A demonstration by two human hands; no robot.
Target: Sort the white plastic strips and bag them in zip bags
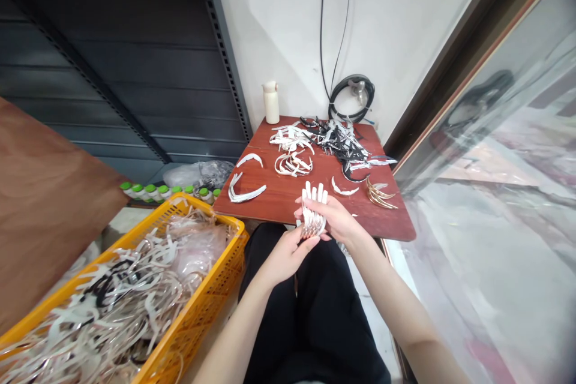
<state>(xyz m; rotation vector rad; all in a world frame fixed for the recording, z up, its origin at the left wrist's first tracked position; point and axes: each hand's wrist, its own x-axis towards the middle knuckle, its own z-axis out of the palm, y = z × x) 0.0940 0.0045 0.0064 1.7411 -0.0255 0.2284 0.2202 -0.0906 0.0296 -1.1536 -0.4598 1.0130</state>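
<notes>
A bundle of curved white strips with shiny, coppery edges (314,216) is held up just in front of the table's near edge, over my lap. My left hand (288,252) grips its lower end, thumb in front. Around the upper part closes my right hand (336,217), its thumb lying across the strips. On the red-brown table (270,210) lie loose white strips (246,187) to the left and a single white strip (344,188) to the right. Gold-coloured strips (379,193) rest beside that one.
Farther back are piles of white strips (292,139) and black-and-white strips (337,139). A cream bottle (270,103) and a coiled black cable (369,96) are by the wall. Left of my legs stands a yellow crate (180,339) full of tangled strips. Green-capped bottles (152,193) line the floor.
</notes>
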